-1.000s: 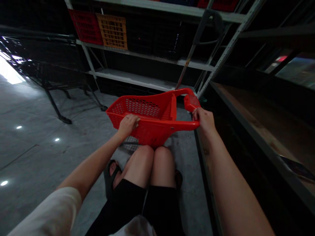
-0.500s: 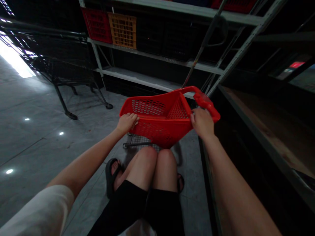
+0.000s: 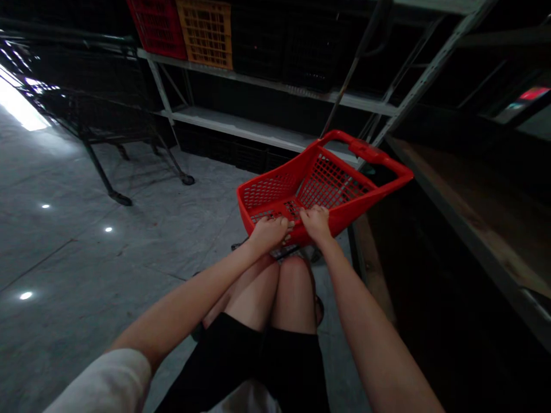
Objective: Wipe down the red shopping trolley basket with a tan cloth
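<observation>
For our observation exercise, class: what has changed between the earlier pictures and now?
The red cart shifted right and turned. The right hand let go by the handle and took the near rim beside the left hand, which stays on that rim. The yellow crate remains shelved.

Basket cart (image 3: 350, 211) before the knees (image 3: 296, 281), crates (image 3: 206, 34) on shelving (image 3: 241, 127) behind it, trolley (image 3: 103, 94) left, ledge (image 3: 477, 198) right

A white metal rack (image 3: 241, 128) is standing at the back, a red crate (image 3: 157, 28) and a yellow-orange crate (image 3: 206, 34) sitting side by side on its shelf, dark crates (image 3: 279, 51) continuing to their right. A pole (image 3: 342, 92) is slanting across the rack. A dark wheeled cart (image 3: 92, 109) is standing leftward on the grey floor (image 3: 86, 298), which is showing small bright spots. A brownish ledge (image 3: 469, 189) is running along the right.
</observation>
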`<state>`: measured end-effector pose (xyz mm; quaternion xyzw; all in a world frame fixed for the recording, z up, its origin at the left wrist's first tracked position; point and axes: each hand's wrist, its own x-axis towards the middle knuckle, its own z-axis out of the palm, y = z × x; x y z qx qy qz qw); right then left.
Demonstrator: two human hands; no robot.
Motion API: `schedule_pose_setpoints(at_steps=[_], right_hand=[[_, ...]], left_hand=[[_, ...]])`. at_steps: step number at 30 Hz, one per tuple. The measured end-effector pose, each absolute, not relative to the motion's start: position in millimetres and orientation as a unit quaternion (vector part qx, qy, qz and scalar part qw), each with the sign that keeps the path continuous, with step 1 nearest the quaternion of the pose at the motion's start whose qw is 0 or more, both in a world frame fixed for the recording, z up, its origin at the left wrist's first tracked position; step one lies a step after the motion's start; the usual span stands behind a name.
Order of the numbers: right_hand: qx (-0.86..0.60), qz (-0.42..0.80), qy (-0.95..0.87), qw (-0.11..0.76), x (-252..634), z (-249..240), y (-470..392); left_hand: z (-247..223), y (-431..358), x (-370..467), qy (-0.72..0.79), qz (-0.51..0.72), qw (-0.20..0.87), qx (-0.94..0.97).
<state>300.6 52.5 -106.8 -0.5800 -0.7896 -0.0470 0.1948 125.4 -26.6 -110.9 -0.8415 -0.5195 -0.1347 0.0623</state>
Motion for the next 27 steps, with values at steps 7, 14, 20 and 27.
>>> schedule_pose_setpoints(at_steps=[7,14,20,27], right_hand=[[-0.572,0.001,-0.788,0.227,332.2,-105.8,72.5],[-0.517,0.067,-0.81,0.27,322.6,-103.4,50.3],[-0.501,0.059,-0.813,0.292,313.5,-105.1,38.5],[-0.521,0.007,-0.819,0.242,325.7,-99.6,56.6]], left_hand=[[-119.2,-17.0,61.0,-0.364,-0.115,0.075,-0.921],[-111.6,23.9,9.7,-0.273,-0.03,0.031,-0.961],[-105.1,56.2,-42.4,-0.353,0.014,-0.007,-0.936],[-123.7,53.2,-27.5,-0.395,-0.059,0.042,-0.916]])
